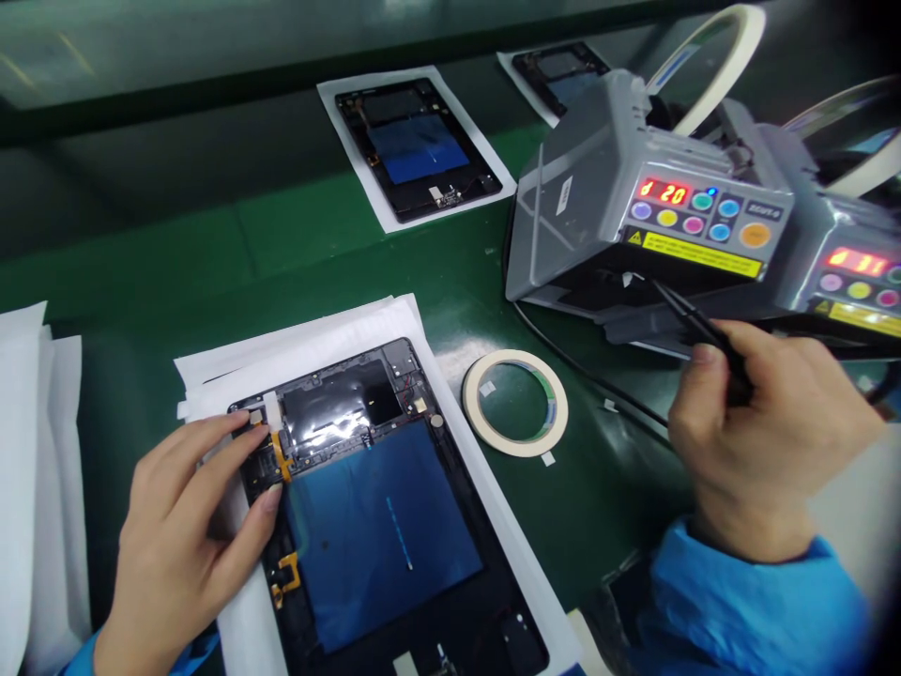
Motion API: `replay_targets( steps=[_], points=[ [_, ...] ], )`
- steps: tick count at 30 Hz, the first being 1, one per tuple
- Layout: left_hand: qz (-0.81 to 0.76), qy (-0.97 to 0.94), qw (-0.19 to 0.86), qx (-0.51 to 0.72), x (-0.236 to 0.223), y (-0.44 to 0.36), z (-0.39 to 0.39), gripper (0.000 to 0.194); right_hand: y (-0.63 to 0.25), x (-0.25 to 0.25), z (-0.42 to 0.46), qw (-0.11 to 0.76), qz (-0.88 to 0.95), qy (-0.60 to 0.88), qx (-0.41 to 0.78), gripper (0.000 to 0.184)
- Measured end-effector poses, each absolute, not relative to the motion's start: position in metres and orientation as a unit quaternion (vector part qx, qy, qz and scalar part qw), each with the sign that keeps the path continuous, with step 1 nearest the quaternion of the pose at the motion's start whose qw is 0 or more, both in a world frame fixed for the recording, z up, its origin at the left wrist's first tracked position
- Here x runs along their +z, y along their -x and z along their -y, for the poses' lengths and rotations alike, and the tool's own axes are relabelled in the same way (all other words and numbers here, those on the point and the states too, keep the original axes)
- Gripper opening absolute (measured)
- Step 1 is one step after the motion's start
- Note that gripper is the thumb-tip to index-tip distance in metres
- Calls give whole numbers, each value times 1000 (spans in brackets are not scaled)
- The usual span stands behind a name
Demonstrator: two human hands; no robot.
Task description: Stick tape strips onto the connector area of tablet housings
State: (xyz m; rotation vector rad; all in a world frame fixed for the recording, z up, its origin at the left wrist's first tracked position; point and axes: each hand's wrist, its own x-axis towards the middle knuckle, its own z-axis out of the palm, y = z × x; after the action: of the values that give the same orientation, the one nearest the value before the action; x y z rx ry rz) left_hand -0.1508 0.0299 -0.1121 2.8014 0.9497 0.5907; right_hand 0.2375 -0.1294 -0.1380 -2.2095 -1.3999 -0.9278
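An opened tablet with a blue inner sheet lies on white paper in front of me. My left hand rests on its left edge, fingers stretched out, fingertips by a small orange flex cable. My right hand is closed on black tweezers. The tweezer tips reach the outlet of a grey tape dispenser machine, at a small white piece of tape.
A tape roll lies flat on the green mat between tablet and dispenser. A second dispenser stands at the right. Two more opened tablets lie on paper farther back. White sheets are stacked at the left.
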Motion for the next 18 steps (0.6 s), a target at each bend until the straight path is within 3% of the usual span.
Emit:
replay_targets(
  steps=[6, 11, 18],
  points=[
    [-313, -928, 57, 196, -112, 150, -30, 48, -236, -136, 123, 185, 509, 784, -304, 25],
    [-317, -927, 58, 194, -112, 151, -30, 46, -228, -133, 121, 174, 589, 768, -183, 21],
    [-343, -919, 80, 178, -109, 150, -27, 50, -236, -136, 128, 206, 556, 740, -317, 28]
  ],
)
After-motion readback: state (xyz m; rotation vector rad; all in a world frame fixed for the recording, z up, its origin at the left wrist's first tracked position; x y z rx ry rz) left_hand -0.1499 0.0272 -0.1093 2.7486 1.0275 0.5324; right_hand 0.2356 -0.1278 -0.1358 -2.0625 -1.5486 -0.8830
